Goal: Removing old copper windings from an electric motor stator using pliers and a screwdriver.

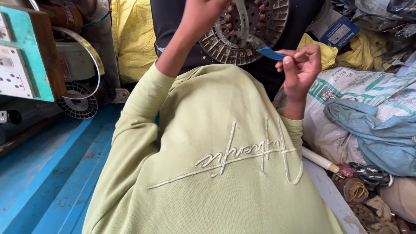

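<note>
I look down my own light green sweatshirt. My left hand is raised to the top edge of the view and grips the left side of a round grey motor stator with copper windings; its fingers are cut off by the frame. My right hand pinches a thin blue strip between thumb and fingers. The strip's tip touches the lower rim of the stator. A curved grey strip lies across the stator's face.
At the left stand a teal switchboard box, a metal band loop and a slotted rotor disc, over a blue surface. At the right are a white woven sack, a blue cloth, a white pipe and scissors.
</note>
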